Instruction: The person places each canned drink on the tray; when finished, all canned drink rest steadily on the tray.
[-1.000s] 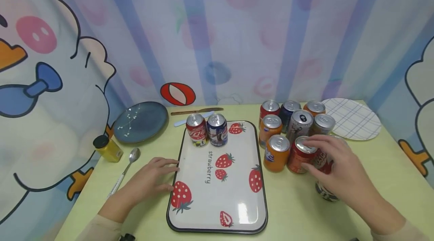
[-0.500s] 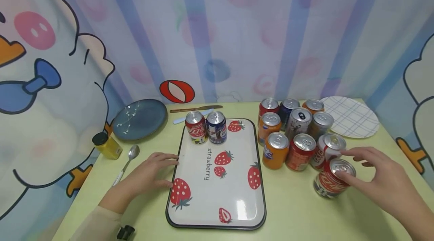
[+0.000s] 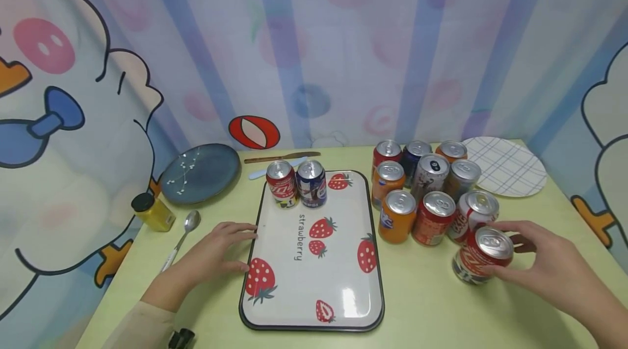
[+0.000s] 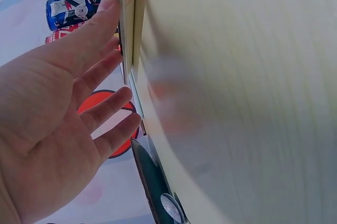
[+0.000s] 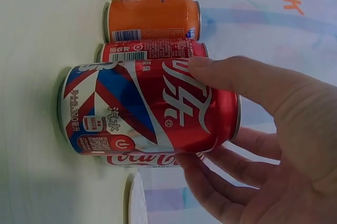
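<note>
My right hand [image 3: 549,262] is round the upper part of a red, white and blue soda can [image 5: 142,109], thumb on one side and fingers on the other. That can stands upright at the near right of the can group. Just behind it are a white-and-red Coca-Cola can [image 3: 473,215] and a red can [image 3: 434,219]. My left hand [image 3: 216,251] lies along the left rim of a white strawberry-print tray [image 3: 338,294], its fingers loosely extended and holding nothing. At the tray's far left corner stand a red soda can [image 3: 282,185] and a blue Pepsi can [image 3: 311,184].
Left of the tray are a dark blue plate [image 3: 201,173], a yellow jar [image 3: 156,215] with a black lid and a spoon [image 3: 181,240]. Two knives lie behind the tray, one a brown knife [image 3: 282,157]. A checked plate [image 3: 510,166] sits behind the several cans at right.
My right hand has moved right and toward me, from above the red cans to the front can, and its thumb and fingers have closed on it. The left hand stays at the tray rim.
</note>
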A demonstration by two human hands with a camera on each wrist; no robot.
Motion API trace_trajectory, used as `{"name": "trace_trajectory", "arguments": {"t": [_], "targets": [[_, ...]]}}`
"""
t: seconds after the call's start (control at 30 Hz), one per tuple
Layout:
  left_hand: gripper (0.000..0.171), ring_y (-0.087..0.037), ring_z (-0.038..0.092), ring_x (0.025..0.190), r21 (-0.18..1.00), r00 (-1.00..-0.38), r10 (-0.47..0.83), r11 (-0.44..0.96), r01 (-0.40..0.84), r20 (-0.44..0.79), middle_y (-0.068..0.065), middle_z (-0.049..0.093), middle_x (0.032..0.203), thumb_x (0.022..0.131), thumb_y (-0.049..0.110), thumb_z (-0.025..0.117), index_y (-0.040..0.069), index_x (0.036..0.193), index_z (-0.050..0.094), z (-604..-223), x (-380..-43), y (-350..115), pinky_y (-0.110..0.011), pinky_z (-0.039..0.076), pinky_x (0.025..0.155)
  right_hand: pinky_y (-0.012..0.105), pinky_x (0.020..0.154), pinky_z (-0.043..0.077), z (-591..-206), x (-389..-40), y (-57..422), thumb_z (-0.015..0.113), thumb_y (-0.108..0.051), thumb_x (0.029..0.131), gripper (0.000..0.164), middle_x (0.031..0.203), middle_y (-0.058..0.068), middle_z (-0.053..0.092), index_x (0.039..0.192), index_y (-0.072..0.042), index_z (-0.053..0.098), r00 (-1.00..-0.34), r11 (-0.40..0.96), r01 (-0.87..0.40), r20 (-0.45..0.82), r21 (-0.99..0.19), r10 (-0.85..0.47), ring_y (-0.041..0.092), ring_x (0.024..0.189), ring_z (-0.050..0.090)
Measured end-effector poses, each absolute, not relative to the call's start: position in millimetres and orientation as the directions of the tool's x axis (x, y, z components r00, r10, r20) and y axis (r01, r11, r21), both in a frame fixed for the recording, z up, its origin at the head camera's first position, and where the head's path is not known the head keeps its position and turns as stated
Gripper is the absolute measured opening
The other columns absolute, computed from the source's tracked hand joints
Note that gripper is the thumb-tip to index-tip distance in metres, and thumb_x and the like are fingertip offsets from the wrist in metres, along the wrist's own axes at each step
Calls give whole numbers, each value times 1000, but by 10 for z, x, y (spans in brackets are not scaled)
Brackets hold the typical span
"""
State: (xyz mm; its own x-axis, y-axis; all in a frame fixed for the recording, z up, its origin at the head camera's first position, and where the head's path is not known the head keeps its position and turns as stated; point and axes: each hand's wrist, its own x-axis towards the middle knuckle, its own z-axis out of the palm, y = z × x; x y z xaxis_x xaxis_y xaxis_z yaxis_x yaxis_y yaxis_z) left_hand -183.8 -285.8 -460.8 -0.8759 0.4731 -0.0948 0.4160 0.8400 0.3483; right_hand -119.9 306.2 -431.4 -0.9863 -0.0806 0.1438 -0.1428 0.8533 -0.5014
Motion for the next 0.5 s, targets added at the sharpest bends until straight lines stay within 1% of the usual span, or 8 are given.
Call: {"name": "trace_trajectory", "arguments": {"t": [0.07, 0.17, 0.23, 0.3, 0.37, 0.5], "targets": [[65, -38, 46, 142, 348, -875, 475, 839, 418, -94, -8, 56, 152, 81, 33, 88, 14, 139, 66, -4611, -1840, -2863, -61, 42, 117, 25, 63, 53, -4310, -1197, 3049, 99, -47, 60, 83, 117, 17, 72, 126, -11, 66, -985, 852, -152, 151, -500, -87, 29, 88, 70], [65, -37, 46, 143, 349, -878, 467, 844, 407, -105, -6, 55, 153, 82, 34, 87, 15, 140, 65, -4621, -1845, -2859, -60, 41, 118, 23, 62, 52, -4287, -1184, 3006, 101, -47, 58, 79, 113, 11, 73, 122, -16, 67, -978, 845, -188, 178, -501, -112, 17, 85, 67], [65, -36, 45, 143, 351, -881, 460, 848, 398, -113, -6, 55, 154, 82, 34, 87, 16, 140, 65, -4629, -1850, -2854, -60, 41, 119, 22, 62, 52, -4259, -1170, 2948, 101, -46, 57, 76, 112, 6, 73, 120, -20, 67, -969, 833, -225, 204, -506, -138, 8, 83, 62], [65, -37, 46, 143, 346, -880, 460, 850, 398, -117, -6, 55, 153, 82, 34, 87, 16, 140, 65, -4630, -1851, -2847, -60, 41, 118, 21, 63, 52, -4219, -1159, 2866, 101, -45, 57, 74, 112, 1, 72, 119, -23, 67, -957, 818, -268, 237, -509, -166, 2, 81, 58], [65, -37, 46, 143, 346, -881, 458, 851, 395, -121, -7, 55, 153, 81, 33, 88, 15, 139, 66, -4625, -1851, -2840, -60, 41, 118, 19, 64, 52, -4164, -1158, 2761, 101, -44, 57, 72, 110, -4, 70, 118, -27, 67, -944, 800, -308, 268, -515, -191, 0, 81, 55], [65, -38, 46, 142, 340, -881, 459, 852, 398, -117, -8, 56, 152, 81, 32, 88, 14, 139, 66, -4615, -1843, -2833, -60, 41, 118, 17, 68, 53, -4017, -1206, 2512, 102, -39, 59, 71, 111, -7, 69, 120, -28, 67, -913, 744, -396, 319, -539, -254, 0, 86, 56]]}}
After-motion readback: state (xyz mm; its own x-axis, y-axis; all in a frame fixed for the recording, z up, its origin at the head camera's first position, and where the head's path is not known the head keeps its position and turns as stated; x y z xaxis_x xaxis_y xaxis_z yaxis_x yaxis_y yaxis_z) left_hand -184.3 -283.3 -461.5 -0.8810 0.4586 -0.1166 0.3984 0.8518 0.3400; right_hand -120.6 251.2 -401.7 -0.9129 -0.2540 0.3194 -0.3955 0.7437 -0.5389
